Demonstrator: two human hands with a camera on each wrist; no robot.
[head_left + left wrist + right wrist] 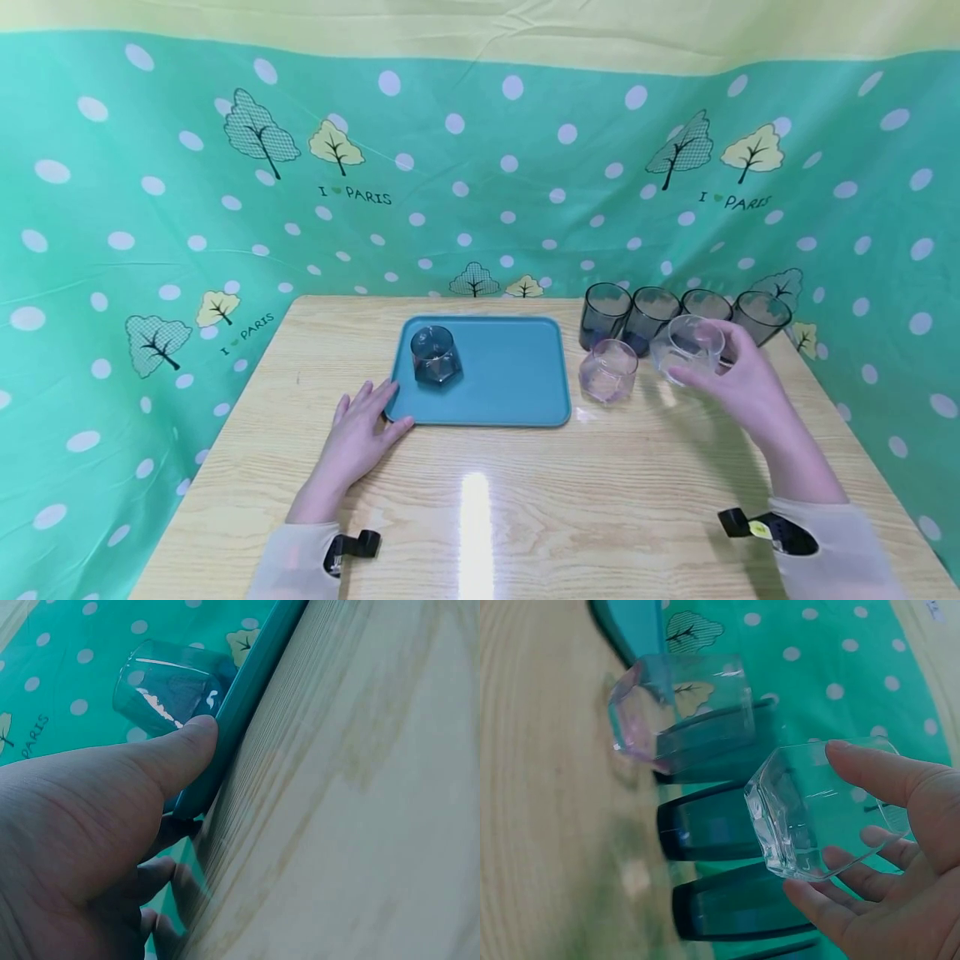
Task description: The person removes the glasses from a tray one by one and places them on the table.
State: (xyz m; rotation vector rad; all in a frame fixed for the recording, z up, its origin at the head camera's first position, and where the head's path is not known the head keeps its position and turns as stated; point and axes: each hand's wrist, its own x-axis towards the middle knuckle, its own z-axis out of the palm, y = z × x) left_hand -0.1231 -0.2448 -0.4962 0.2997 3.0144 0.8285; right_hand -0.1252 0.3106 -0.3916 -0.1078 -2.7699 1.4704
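Note:
My right hand point(731, 375) grips a clear drinking glass point(817, 814) between thumb and fingers, its faceted base raised off the table. Just left of it a pink-tinted glass point(608, 372) stands upright on the wood, also visible in the right wrist view. My left hand point(356, 437) rests at the near left corner of a blue tray point(510, 371); the thumb point(196, 739) touches the front rim while the other fingers lie along the left side. On the tray's left part stands a dark grey glass point(435, 357).
Several tall dark tumblers point(604, 312) form a row at the back right of the table, directly behind the clear and pink glasses. The light wooden table point(570, 508) meets a green dotted cloth point(480, 183) at its back and sides.

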